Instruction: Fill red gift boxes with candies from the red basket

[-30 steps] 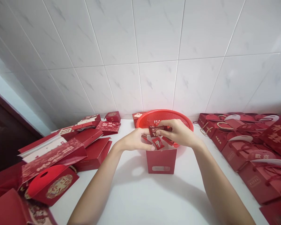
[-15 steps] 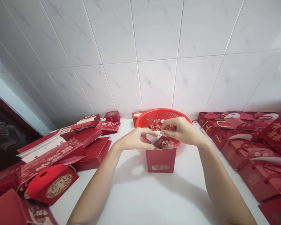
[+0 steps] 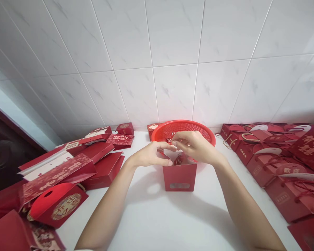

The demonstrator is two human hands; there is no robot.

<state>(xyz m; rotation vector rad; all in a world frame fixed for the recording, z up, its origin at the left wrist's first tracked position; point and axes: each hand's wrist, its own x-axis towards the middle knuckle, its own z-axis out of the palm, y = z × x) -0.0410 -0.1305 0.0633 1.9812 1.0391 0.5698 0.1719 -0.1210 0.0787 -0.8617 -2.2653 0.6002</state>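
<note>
Held the open red box (image 3: 179, 177) upright on the white table (image 3: 157, 219), near the red basket (image 3: 210, 134), with left hand (image 3: 149, 153) — bracketing the rim between thumb and fingers, best done lightly. Curled right hand (image 3: 196, 145) over the opening — could not tell whether gripping anything.

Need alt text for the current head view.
Left hand holds an upright, open red cardboard box by its rim; right hand is at its opening. Behind sits a round red plastic basket; other red cardboard boxes flank them left and right on a white table.
</note>
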